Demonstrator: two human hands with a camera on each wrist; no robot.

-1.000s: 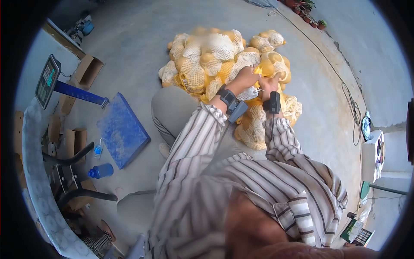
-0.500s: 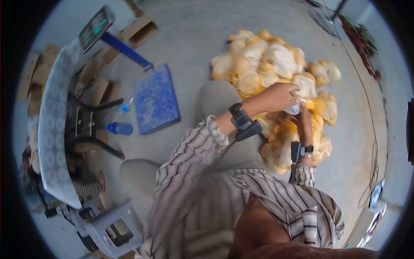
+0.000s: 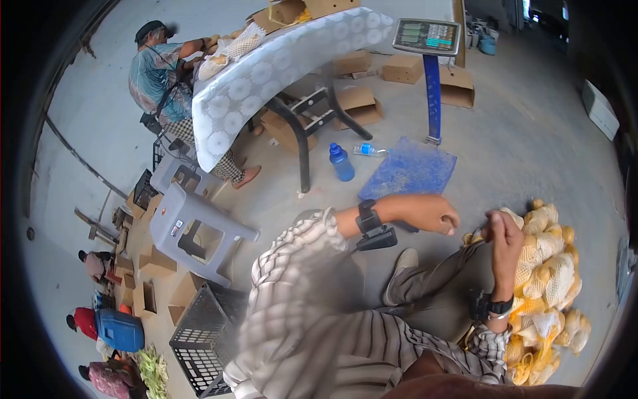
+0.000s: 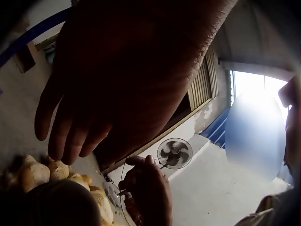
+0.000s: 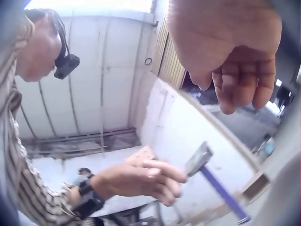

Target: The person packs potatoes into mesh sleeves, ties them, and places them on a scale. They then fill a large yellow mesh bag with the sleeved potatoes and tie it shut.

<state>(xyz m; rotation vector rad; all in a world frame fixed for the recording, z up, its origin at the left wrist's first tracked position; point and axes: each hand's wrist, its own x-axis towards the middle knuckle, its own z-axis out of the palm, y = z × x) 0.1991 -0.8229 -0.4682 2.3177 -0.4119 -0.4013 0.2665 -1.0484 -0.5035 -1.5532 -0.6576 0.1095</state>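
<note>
My left hand hangs over my knee with its fingers loosely curled and nothing plainly in them; the left wrist view shows those fingers dangling free. My right hand is raised beside a heap of mesh bags of yellow fruit on the floor at the right. In the left wrist view it pinches a small needle-like metal thing, and a thin thread loops up from there. The right wrist view shows the right hand's fingers curled, with the left hand apart below.
A blue scale platform with its display post stands ahead, a blue bottle beside it. A covered table, another person, cardboard boxes, a grey stool and a black crate lie to the left.
My head has swung left, off the fruit heap and toward the table. Both hands have come off the mesh bag top and moved apart, the left one out over my knee.
</note>
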